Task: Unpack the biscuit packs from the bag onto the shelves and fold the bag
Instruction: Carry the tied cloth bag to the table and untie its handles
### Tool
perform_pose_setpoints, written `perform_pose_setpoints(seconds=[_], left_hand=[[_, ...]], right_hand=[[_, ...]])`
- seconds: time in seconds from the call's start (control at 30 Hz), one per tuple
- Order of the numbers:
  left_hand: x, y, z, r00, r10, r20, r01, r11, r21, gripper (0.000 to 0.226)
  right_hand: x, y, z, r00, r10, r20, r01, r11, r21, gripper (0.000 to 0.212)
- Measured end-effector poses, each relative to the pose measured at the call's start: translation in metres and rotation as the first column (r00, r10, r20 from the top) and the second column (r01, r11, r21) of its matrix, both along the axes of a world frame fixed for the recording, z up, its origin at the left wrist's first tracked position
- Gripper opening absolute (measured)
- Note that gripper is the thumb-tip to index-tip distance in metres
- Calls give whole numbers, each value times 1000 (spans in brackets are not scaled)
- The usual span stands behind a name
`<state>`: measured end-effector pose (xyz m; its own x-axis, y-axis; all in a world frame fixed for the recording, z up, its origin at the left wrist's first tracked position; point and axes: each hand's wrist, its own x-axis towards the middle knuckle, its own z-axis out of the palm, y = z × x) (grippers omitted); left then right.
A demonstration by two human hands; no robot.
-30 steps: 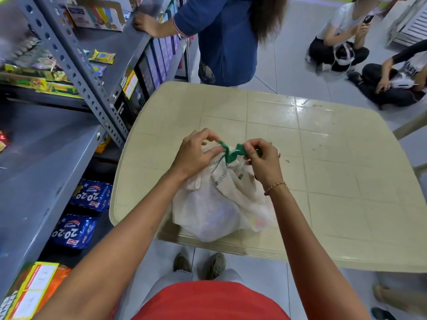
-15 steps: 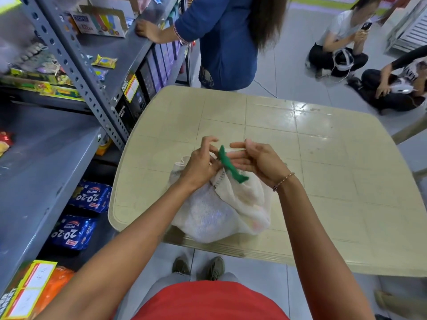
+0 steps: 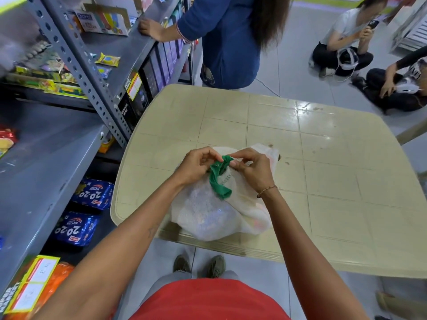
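Both hands (image 3: 227,166) pinch green tie (image 3: 219,179) atop bag (image 3: 208,213).

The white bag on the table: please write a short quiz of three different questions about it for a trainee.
1. True or false: the white bag lies at the table's near edge.
2. What do the left hand and right hand pinch? A. a biscuit pack B. the green tie C. a box
3. Fill in: the blue biscuit packs lie on a low ___ at the left.

Key: 1 true; 2 B; 3 shelf.
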<state>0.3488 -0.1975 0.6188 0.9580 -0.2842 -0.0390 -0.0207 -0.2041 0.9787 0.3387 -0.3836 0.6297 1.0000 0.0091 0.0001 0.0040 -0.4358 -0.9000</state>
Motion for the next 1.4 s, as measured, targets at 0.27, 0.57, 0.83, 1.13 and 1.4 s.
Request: perform_pose_setpoints(seconds=[0.27, 0.57, 0.83, 1.13, 1.4], left_hand=[[5, -1, 10, 997, -55, 63, 44, 985, 164, 31], [7, 2, 7, 984, -52, 167, 16, 977, 212, 16], [9, -2, 11, 856, -198, 477, 14, 932, 362, 5], [3, -7, 8, 834, -143, 533, -55, 939, 339, 4], [0, 2, -2, 862, -10, 506, -147, 952, 270, 12]], right_hand=[[-2, 4, 2, 998, 3, 55, -5, 999, 39, 17], [-8, 0, -4, 999, -39, -22, 41, 989, 142, 14], [-8, -1, -2, 994, -46, -95, 66, 974, 218, 13], [-6, 9, 0, 985, -50, -167, 107, 930, 351, 13], [-2, 4, -7, 783, -383, -490, 621, 526, 581, 33]])
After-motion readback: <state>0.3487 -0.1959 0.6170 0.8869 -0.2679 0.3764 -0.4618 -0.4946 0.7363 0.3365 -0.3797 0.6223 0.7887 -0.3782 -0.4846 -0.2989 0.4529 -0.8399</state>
